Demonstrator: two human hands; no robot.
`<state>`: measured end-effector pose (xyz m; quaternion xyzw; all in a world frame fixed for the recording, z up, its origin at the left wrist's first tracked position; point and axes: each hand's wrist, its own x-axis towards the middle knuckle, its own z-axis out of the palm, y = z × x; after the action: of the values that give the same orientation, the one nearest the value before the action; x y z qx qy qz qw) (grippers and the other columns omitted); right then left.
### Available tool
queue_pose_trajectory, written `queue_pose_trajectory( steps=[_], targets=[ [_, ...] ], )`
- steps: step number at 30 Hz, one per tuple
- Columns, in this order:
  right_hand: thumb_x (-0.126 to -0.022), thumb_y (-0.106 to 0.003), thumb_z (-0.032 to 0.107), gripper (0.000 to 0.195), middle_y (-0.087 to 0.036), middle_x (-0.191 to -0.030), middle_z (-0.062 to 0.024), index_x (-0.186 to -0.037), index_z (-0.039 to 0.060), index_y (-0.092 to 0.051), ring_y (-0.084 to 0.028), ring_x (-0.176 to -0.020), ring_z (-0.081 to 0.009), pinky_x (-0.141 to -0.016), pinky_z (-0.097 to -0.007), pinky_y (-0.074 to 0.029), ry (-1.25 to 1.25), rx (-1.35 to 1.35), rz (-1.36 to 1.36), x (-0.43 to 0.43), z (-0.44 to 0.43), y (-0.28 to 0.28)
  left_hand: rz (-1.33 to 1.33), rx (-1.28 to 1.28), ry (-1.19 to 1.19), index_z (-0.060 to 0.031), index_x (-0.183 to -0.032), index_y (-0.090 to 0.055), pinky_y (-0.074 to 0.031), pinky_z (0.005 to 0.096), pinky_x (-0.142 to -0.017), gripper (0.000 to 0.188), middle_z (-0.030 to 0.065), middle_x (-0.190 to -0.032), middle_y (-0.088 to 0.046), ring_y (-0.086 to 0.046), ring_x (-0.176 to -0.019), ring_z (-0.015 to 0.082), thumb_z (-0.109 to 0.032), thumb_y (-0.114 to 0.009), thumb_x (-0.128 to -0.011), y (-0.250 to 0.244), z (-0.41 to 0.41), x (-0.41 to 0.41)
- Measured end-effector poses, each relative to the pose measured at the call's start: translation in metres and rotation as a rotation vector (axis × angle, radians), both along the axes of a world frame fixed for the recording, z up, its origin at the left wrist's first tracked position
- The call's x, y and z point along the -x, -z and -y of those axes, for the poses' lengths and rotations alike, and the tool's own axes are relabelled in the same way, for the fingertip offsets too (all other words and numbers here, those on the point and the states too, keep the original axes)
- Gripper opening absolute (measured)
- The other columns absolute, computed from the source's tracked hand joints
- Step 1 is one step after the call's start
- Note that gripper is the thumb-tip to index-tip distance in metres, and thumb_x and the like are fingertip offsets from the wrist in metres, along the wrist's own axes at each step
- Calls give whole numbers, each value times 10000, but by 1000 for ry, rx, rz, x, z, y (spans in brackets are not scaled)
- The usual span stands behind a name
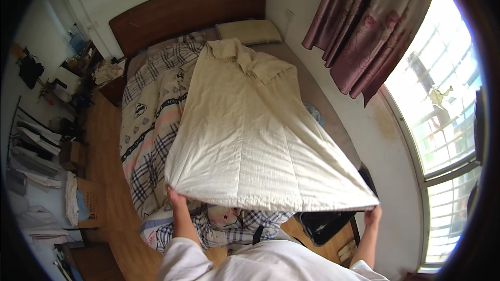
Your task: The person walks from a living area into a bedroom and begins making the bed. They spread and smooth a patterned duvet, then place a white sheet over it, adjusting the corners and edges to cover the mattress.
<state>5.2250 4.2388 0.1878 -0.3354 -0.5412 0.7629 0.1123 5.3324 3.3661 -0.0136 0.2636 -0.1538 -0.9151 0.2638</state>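
A large cream cloth cover [250, 136] is stretched from the middle of the bed towards me, its far end bunched near the pillow. My left hand [175, 196] grips its near left corner, and my right hand [373, 215] grips the near right corner, by the wall. Between my hands the near edge hangs almost straight, above the bed's foot. A patterned plaid quilt [152, 125] lies rumpled under and left of the cream cloth, and part of it shows below the near edge. A pale yellow pillow [250, 32] rests at the dark wooden headboard [191, 9].
At the right are a window with bars [449, 125] and purple curtains [363, 39]. A black tub [324, 228] and slippers [346, 250] stand on the wooden floor near my right arm. On the left are a nightstand [113, 89], a cardboard box [91, 203] and hanging clothes [37, 140].
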Motion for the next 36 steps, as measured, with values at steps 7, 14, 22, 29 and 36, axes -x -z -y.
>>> queue_pose_trajectory(
  steps=[7,14,22,29,36],
  targets=[
    [-844,-562,223,258,-691,-959,-102,-1038,61,-614,-694,-789,-277,-587,-411,-581,398,254,397,-189,-18,165,469,129,39,-37,-1368,-472,-371,493,-1067,633,144,-1371,-519,-479,-1263,337,-484,-410,-925,-23,-52,-236],
    [-872,-449,244,364,-662,-1130,-143,-1097,23,-631,-654,-972,-345,-804,-480,-554,461,162,504,-133,40,198,723,38,20,-75,-1350,-495,-454,507,-979,537,132,-1369,-521,-519,-1218,347,-424,-373,-961,2,-84,-256],
    [-940,-509,185,150,-634,-926,-54,-1004,93,-609,-628,-832,-205,-700,-360,-539,-71,716,-602,325,300,-26,-101,188,-39,-37,-1298,-500,-477,439,-985,362,126,-1276,-570,-560,-1151,275,-263,-443,-1022,-209,19,188],
    [-955,-428,122,361,-556,-1282,-195,-1263,-45,-517,-520,-1215,-278,-1090,-425,-380,-879,466,-1715,344,195,-457,-808,466,-77,-6,-1369,-431,-339,481,-1110,446,147,-1419,-464,-429,-1310,305,-292,-424,-1027,-621,25,206],
    [-1004,-380,197,435,-503,-1348,-193,-1339,-76,-423,-487,-1249,-290,-1093,-436,-374,-455,516,-1311,180,114,-271,-538,480,-109,-11,-1398,-413,-340,459,-1107,483,134,-1432,-460,-431,-1319,290,-276,-491,-1001,-489,47,18]
  ],
)
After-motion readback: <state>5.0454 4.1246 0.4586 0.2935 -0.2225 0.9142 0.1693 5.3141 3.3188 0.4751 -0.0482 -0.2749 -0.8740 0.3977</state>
